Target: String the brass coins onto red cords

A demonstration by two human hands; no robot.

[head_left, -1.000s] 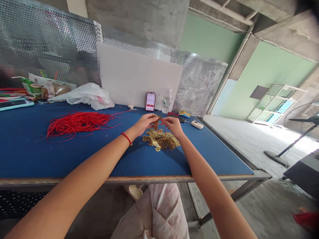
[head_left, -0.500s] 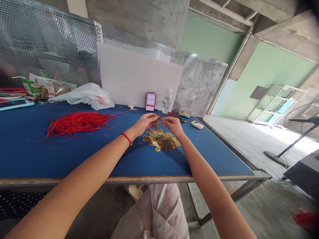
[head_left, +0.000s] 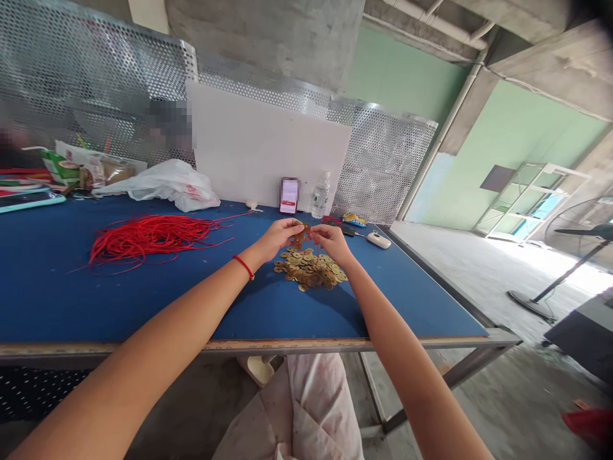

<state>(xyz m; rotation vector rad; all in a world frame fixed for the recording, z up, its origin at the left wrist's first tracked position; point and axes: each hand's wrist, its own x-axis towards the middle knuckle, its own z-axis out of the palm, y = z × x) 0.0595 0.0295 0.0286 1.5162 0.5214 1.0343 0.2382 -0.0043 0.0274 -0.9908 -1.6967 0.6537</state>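
Note:
My left hand (head_left: 282,235), with a red bracelet at its wrist, pinches several brass coins (head_left: 299,237) above the blue table. Close on its right, my right hand (head_left: 331,241) has its fingers closed on a thin red cord (head_left: 317,250) that hangs down toward the pile. Below both hands lies a heap of brass coins with holes (head_left: 313,268). A large bundle of red cord (head_left: 153,237) rests on the table to the left. The exact spot where cord and coins meet is too small to make out.
A phone (head_left: 289,195) and a plastic bottle (head_left: 320,195) stand against the white board (head_left: 268,140). A white plastic bag (head_left: 172,184) lies at the back left. A white device (head_left: 378,239) sits on the right, near the edge of the blue table (head_left: 287,322).
My right hand has shifted slightly left, closer to the coins in my left hand. My left hand has hardly moved.

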